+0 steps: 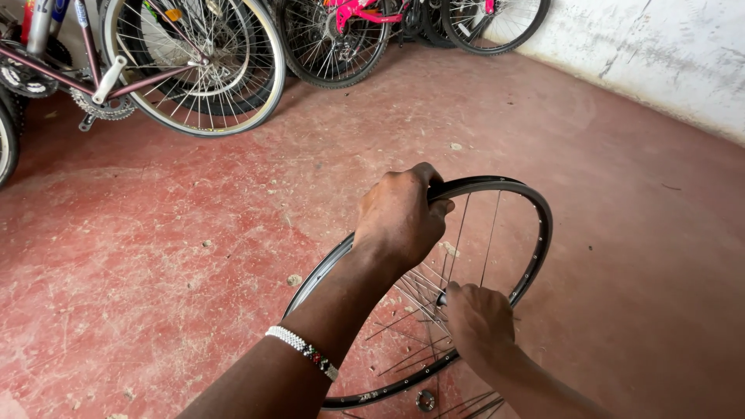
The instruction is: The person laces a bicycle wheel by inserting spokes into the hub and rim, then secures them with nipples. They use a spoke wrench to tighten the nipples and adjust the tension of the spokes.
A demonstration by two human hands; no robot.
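Gripping thin black metal rim (535, 233), wire spokes (466, 233)

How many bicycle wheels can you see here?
About 5: a bare rim held by left hand and right hand, three on parked bikes, one cut off far left. More may be hidden.

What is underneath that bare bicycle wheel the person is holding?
Under the wheel rim lies red floor, seen through the spokes, and a small round metal piece. The left hand and right hand cover the hub area.
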